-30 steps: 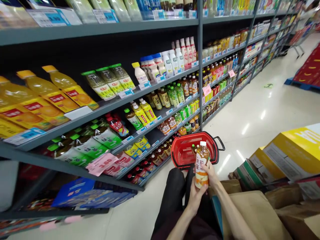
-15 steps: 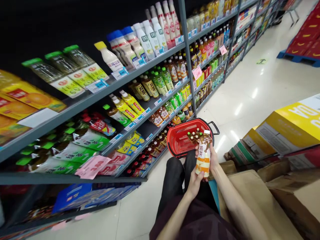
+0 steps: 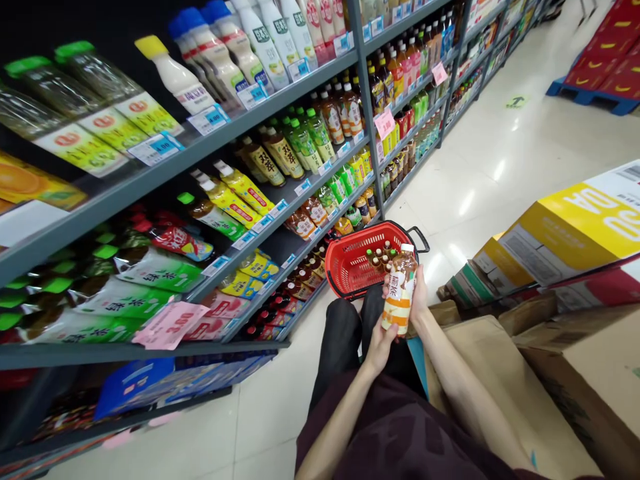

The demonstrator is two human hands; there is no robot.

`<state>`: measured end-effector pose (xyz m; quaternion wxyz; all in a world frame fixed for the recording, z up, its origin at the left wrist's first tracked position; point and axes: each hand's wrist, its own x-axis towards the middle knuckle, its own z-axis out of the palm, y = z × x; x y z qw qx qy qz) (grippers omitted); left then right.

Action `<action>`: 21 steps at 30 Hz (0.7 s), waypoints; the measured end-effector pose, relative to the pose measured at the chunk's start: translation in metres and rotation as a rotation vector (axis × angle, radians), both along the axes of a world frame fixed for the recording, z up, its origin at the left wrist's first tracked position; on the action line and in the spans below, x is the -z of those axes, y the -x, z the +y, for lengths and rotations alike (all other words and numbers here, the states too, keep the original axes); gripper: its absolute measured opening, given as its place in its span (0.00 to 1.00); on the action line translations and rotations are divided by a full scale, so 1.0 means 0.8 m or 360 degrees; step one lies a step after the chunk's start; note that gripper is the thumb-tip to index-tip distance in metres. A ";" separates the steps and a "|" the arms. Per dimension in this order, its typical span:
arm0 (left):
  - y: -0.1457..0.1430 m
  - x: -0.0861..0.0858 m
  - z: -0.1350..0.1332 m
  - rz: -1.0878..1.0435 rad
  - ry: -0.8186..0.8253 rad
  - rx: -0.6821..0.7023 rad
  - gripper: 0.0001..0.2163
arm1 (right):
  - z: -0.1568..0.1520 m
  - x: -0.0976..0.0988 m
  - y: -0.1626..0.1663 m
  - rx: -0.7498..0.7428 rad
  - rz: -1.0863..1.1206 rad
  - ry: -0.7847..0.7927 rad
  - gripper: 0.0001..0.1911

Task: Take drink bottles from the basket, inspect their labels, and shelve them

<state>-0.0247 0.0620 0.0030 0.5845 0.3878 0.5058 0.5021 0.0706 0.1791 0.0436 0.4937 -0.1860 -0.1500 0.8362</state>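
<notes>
A tea bottle (image 3: 399, 293) with a white cap and an orange-and-white label is held tilted above my knees, its label facing up. My left hand (image 3: 380, 347) grips it near the base, thumb on the label. Around its far side, by the upper part, curls my right hand (image 3: 419, 293); some of those fingers are hidden behind the bottle. Just past my knees a red shopping basket (image 3: 345, 263) stands on the floor, holding several small bottles (image 3: 383, 257) with white, green and dark caps.
Shelves of bottled drinks (image 3: 300, 150) run along the left side, with pink price tags (image 3: 173, 323) on their edges. Cardboard boxes (image 3: 485, 360) and a yellow carton (image 3: 575, 233) crowd my right. Farther off, red cartons stand on a blue pallet (image 3: 595, 97). Tiled floor (image 3: 480, 173) stretches ahead.
The view has shifted slightly, so the shelves and basket sit a little further left and higher. Both hands still hold the tea bottle, in nearly the same pose.
</notes>
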 end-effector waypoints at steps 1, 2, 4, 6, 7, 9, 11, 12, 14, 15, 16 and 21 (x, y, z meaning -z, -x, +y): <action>0.000 0.000 0.000 0.0015 -0.0005 -0.0010 0.27 | 0.000 -0.001 0.000 0.0003 -0.0006 -0.0010 0.36; 0.000 0.000 -0.001 0.0032 -0.0007 -0.0020 0.27 | 0.001 -0.001 0.000 0.0005 -0.0016 -0.0013 0.36; -0.001 -0.001 -0.002 0.0056 -0.0003 -0.0031 0.27 | 0.000 -0.002 -0.001 0.0004 -0.0038 -0.0005 0.36; -0.001 -0.002 -0.003 0.0059 0.0010 -0.0024 0.27 | 0.000 -0.003 -0.002 0.0005 -0.0049 0.0007 0.37; -0.001 -0.003 -0.003 0.0049 0.0022 -0.0010 0.28 | 0.000 -0.003 -0.003 0.0008 -0.0048 0.0008 0.38; -0.002 -0.006 -0.003 0.0020 0.0046 0.0025 0.29 | -0.001 -0.003 -0.004 0.0018 -0.0034 0.0001 0.38; -0.002 -0.009 -0.004 -0.0005 0.0064 0.0041 0.30 | 0.000 -0.001 -0.006 0.0019 0.0001 -0.0005 0.39; -0.001 -0.010 -0.004 -0.0016 0.0070 0.0044 0.30 | 0.001 0.000 -0.006 0.0014 0.0026 -0.0006 0.39; 0.000 -0.010 -0.005 -0.0050 0.0086 0.0061 0.30 | 0.001 0.003 -0.006 0.0000 0.0081 -0.0013 0.40; 0.000 -0.009 -0.006 -0.0074 0.0096 0.0082 0.30 | 0.002 0.005 -0.006 -0.0004 0.0105 -0.0027 0.40; 0.001 -0.008 -0.007 -0.0099 0.0102 0.0107 0.30 | 0.002 0.007 -0.005 -0.0004 0.0123 -0.0046 0.39; 0.005 0.004 -0.011 -0.0175 0.0101 0.0167 0.30 | 0.002 0.015 -0.003 -0.0008 0.0098 -0.0098 0.35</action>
